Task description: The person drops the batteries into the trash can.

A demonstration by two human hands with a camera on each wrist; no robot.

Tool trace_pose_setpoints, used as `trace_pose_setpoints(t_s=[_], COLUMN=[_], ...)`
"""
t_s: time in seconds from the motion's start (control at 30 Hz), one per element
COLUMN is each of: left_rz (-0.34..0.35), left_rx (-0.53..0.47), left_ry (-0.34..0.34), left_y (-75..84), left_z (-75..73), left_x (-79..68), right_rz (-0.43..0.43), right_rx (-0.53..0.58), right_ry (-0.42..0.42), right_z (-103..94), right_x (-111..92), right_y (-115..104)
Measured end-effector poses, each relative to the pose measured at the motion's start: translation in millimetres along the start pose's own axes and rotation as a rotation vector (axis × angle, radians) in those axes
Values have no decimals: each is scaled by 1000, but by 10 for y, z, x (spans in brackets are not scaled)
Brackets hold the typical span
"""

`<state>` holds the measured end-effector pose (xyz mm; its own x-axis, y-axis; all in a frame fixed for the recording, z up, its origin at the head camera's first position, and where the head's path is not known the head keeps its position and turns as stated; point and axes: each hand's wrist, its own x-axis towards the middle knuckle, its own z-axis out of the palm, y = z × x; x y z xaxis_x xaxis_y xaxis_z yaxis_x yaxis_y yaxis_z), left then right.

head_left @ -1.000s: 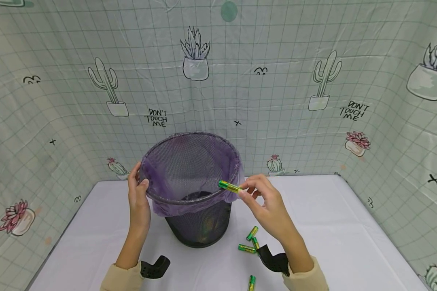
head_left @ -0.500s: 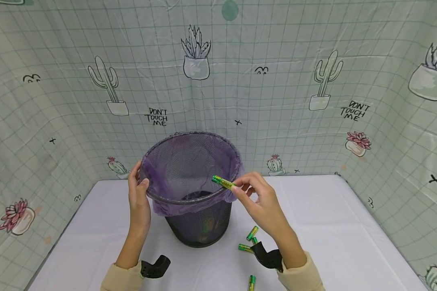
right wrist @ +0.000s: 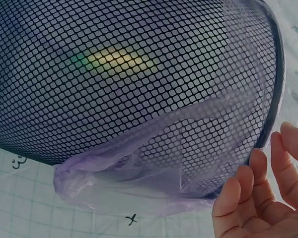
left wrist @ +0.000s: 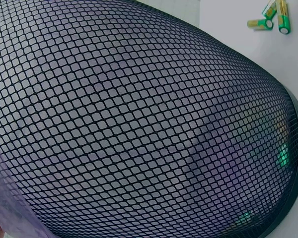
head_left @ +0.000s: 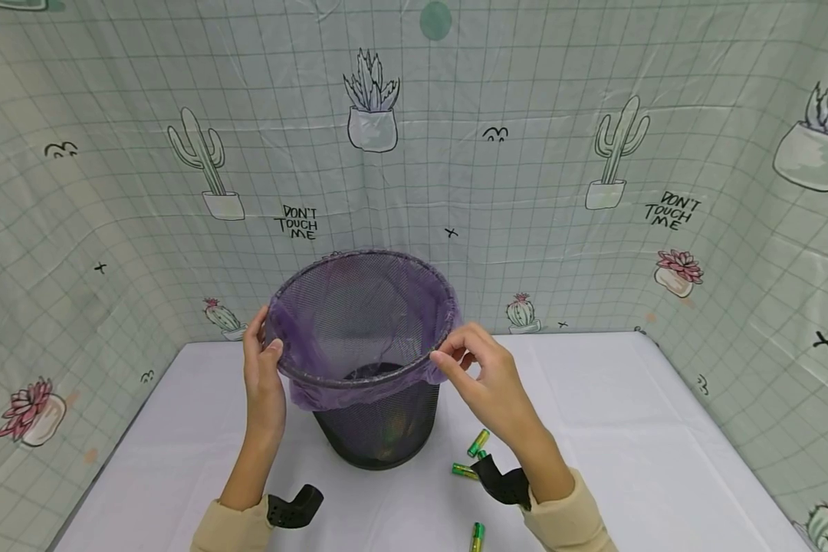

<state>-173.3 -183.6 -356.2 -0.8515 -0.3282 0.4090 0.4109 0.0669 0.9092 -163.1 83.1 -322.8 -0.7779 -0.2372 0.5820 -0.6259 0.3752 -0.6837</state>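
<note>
Bin: black mesh, upright on the table, purple liner folded over its rim; a blurred green-yellow shape shows inside. Left hand grips the rim; right hand, fingers loosely bent, holds nothing beside it. Batteries lie nearby, labels illegible. Backdrop reads "DON'T TOUCH ME" twice.

White table. On it: bin, a bit toward 9 o'clock from middle. Three batteries bunched near bin base, 3 to 4 o'clock, one mostly hidden in head view. Fourth battery apart, 6 o'clock from trio, cut by frame edge.
</note>
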Motion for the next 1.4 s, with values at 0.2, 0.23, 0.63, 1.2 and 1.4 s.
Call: trace_pose_setpoints(t_s=[0.2, 0.23, 0.63, 1.2, 1.4], left_rz=[5, 6, 11, -1, -7], left_rx=[-7, -5, 4, -2, 7], left_ry=[-5, -5, -2, 2, 3], left_y=[5, 6, 10, 31, 29], left_z=[6, 7, 15, 25, 24], left_x=[1, 2, 7, -6, -9], right_rz=[-5, -6, 80, 283, 344], right_rx=[1, 0, -56, 47, 122], right_ry=[15, 18, -60, -391, -524], right_z=[-18, -23, -133, -215, -187], right_x=[-39, -49, -285, -882, -1058], right_y=[33, 46, 212, 617, 769])
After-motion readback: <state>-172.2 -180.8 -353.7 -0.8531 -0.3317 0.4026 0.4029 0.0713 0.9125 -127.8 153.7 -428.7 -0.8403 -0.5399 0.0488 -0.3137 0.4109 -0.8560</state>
